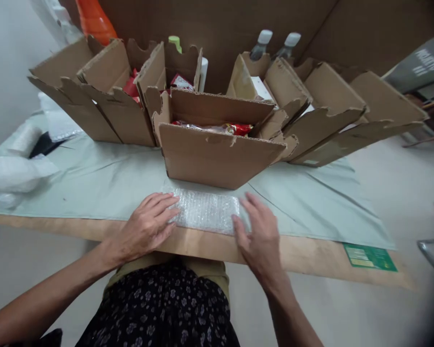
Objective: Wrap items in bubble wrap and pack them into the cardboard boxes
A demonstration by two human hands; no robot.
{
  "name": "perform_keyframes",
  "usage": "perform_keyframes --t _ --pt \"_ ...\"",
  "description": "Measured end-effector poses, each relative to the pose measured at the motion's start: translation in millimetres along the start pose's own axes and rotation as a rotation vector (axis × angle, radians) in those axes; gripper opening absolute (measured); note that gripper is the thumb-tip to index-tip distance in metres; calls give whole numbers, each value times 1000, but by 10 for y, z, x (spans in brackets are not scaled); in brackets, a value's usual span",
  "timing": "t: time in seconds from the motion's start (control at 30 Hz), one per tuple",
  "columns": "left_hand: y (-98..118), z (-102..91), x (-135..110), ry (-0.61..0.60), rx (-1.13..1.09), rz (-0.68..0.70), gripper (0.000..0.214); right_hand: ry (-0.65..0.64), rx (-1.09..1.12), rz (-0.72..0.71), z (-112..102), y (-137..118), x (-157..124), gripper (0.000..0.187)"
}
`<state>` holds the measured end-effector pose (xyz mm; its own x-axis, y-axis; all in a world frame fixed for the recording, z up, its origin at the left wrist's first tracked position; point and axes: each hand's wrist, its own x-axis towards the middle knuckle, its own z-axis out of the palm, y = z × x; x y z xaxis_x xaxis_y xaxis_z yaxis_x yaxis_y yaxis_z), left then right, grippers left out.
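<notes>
A flat strip of bubble wrap (206,210) lies along the table's front edge, before the nearest cardboard box. On its left end rests my left hand (152,219), palm down with the fingers stretched over the plastic. At the right end is my right hand (258,233), slightly blurred, its thumb and fingers apart beside the wrap's edge. Whether anything is inside the wrap cannot be made out. The front cardboard box (217,159) stands open at the top, with red and clear plastic packets (238,129) showing inside.
More open cardboard boxes stand at left (104,113) and right (329,115). Two white-capped bottles (264,38) and an orange bottle (96,24) rise behind them. Crumpled bubble wrap (14,176) lies at far left. A green card (371,257) sits on the table's right front edge.
</notes>
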<state>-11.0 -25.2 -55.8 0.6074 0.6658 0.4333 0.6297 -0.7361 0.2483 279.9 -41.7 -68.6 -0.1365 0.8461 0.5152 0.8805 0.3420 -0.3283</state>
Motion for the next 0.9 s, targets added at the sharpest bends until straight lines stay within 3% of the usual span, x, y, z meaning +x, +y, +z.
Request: perform_keyframes --t 0.13,0.23,0.3,0.4,0.5,0.6,0.73,0.8,0.9 --pt "3 215 68 -115 72 -29 33 -286 58 -260 280 -401 198 39" --pt "-105 327 -32 -222 88 -52 40 -416 -5 -308 425 -332 107 42" --pt "-166 358 -117 -257 78 -62 44 -413 -64 -248 368 -119 -67 47" --pt "-196 374 -189 -261 45 -91 46 -364 -119 -120 100 238 -312 49" --pt "-192 389 -188 -225 -1 -89 46 -284 -80 -31 -138 428 -333 44" --pt "-180 400 -164 -169 -43 -84 42 -229 -44 -13 -121 437 -118 42" --pt "-123 363 -165 -120 -24 -96 35 -303 -73 12 133 380 203 37" --pt "-86 322 -187 -103 5 -109 32 -328 -42 27 182 353 225 25" --pt "-58 275 -207 -84 25 -119 31 -292 104 129 62 262 26 18"
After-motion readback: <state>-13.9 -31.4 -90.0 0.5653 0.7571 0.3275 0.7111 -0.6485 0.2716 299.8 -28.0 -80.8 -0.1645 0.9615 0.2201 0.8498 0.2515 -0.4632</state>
